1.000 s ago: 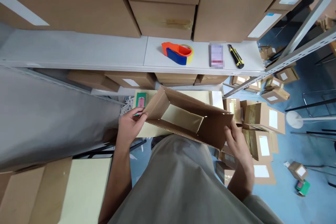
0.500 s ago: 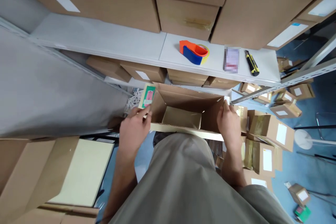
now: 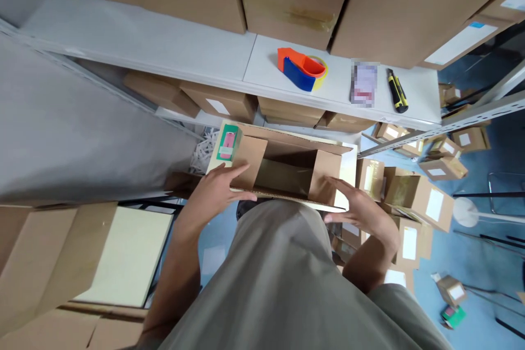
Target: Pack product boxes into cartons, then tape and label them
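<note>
A small open cardboard box (image 3: 287,167) sits in front of my body on a pale flat board (image 3: 348,167). My left hand (image 3: 217,191) lies flat against the box's left end flap, fingers stretched out. My right hand (image 3: 355,205) presses the right end flap, fingers spread. Both end flaps lean inward over the empty inside. A green and pink packet (image 3: 227,142) lies on the board just left of the box, near my left fingers.
A white shelf (image 3: 164,49) above carries an orange and blue tape dispenser (image 3: 301,68), a blurred card (image 3: 363,83), a yellow utility knife (image 3: 397,97) and big cartons (image 3: 287,5). Several small labelled boxes (image 3: 418,197) litter the blue floor at right. Flat cardboard (image 3: 61,262) lies at lower left.
The box went from tilted between my hands to level on the board. Both hands shifted from gripping its ends to pressing the end flaps inward.
</note>
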`<state>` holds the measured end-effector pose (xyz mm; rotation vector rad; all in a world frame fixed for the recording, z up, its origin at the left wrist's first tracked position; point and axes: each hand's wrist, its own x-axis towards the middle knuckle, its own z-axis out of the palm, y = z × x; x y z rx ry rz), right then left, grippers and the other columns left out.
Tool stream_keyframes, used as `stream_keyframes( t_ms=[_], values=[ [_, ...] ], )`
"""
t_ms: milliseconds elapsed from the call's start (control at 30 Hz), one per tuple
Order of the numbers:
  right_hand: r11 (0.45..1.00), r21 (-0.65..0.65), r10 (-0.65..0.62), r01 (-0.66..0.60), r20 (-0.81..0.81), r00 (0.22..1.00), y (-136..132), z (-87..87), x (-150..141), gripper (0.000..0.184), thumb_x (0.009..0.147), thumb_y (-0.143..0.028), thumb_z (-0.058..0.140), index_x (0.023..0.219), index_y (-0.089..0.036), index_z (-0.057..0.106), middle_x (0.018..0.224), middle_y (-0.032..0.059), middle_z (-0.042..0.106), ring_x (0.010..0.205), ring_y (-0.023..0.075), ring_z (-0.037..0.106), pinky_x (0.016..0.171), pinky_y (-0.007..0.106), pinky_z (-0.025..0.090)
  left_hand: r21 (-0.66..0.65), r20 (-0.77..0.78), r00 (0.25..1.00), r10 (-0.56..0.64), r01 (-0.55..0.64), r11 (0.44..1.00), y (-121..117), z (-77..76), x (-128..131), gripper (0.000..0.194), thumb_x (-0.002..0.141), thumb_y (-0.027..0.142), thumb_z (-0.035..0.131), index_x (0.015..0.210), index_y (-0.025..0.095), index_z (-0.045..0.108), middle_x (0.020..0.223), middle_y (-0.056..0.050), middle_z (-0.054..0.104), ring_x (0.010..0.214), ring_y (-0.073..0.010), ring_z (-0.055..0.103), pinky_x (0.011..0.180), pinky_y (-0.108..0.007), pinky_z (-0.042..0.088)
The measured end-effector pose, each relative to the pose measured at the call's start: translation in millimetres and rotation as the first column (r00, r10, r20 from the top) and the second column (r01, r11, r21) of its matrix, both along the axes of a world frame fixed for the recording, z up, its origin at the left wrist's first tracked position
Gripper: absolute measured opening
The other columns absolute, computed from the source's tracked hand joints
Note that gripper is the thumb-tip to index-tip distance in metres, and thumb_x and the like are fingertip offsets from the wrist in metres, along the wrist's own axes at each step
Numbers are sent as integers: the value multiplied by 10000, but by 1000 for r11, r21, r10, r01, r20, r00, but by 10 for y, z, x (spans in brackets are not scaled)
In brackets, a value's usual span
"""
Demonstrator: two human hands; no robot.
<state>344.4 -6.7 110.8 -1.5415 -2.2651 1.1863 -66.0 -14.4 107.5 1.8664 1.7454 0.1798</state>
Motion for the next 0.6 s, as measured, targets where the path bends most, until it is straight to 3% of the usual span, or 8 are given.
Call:
stream_keyframes(
  t_ms=[100, 167, 267, 333, 400, 467, 533, 600],
  values=[
    [984, 52, -175, 172, 66, 982, -6, -100, 69, 599, 1112, -672, 642, 1551, -273, 730, 1469, 151, 797, 1302, 385, 795, 1125, 543, 647, 40, -10, 999, 46, -46, 998, 137, -99, 114, 765, 1003, 764, 753, 1615, 309, 702, 1469, -129, 813, 1400, -424, 747, 1220, -541, 578],
    [953, 121, -292, 279, 103, 951, 7, -226, -11, 588, 1131, -629, 606, 1577, -257, 700, 1428, 175, 784, 1282, 388, 778, 1097, 564, 649, 156, 16, 994, 106, -108, 982, 285, -223, 224, 957, 959, 771, 809, 1712, 227, 579, 1550, -219, 744, 1485, -470, 680, 1270, -589, 525],
    [868, 260, -469, 423, 149, 870, 15, -404, -162, 890, 1084, -633, 677, 1815, -209, 396, 1677, 266, 578, 1571, 468, 567, 1208, 663, 567, 365, 54, 989, 140, -150, 919, 516, -398, 331, 1402, 760, 798, 963, 1799, 73, 364, 1778, -396, 426, 1716, -595, 342, 1374, -712, 338],
    [828, 299, -529, 475, 132, 838, 4, -453, -214, 1125, 1059, -643, 718, 1898, -221, 99, 1861, 293, 322, 1696, 494, 413, 1237, 689, 537, 423, 58, 995, 77, -95, 901, 612, -451, 314, 1469, 683, 774, 1018, 1805, 99, 351, 1844, -391, 295, 1767, -610, 176, 1406, -752, 232],
    [822, 302, -528, 482, 90, 844, -18, -438, -224, 1229, 1054, -644, 732, 1896, -256, -75, 1939, 273, 116, 1722, 488, 385, 1216, 663, 566, 440, 53, 998, 16, -38, 897, 631, -462, 233, 1321, 700, 705, 1043, 1763, 186, 455, 1833, -325, 357, 1777, -578, 177, 1420, -747, 207],
    [828, 315, -506, 463, 64, 860, -41, -397, -208, 1210, 1061, -629, 732, 1898, -271, -66, 1957, 240, 72, 1729, 463, 390, 1217, 634, 578, 442, 56, 998, -23, -4, 897, 584, -473, 127, 949, 828, 617, 1000, 1622, 253, 630, 1713, -249, 533, 1745, -512, 312, 1425, -701, 255],
    [844, 331, -464, 422, 55, 884, -54, -389, -187, 1057, 1080, -591, 718, 1898, -273, 128, 1940, 206, 215, 1736, 419, 395, 1271, 621, 546, 426, 95, 994, -61, 15, 905, 508, -523, 36, 489, 995, 546, 863, 1390, 272, 771, 1514, -182, 678, 1620, -424, 521, 1392, -618, 371],
    [852, 352, -421, 386, 24, 907, -49, -452, -175, 765, 1105, -556, 686, 1780, -274, 460, 1837, 179, 461, 1695, 382, 464, 1322, 624, 500, 402, 176, 983, -46, -29, 915, 445, -621, -19, 267, 1109, 487, 693, 1181, 261, 817, 1363, -141, 730, 1435, -339, 671, 1320, -531, 479]
  ],
)
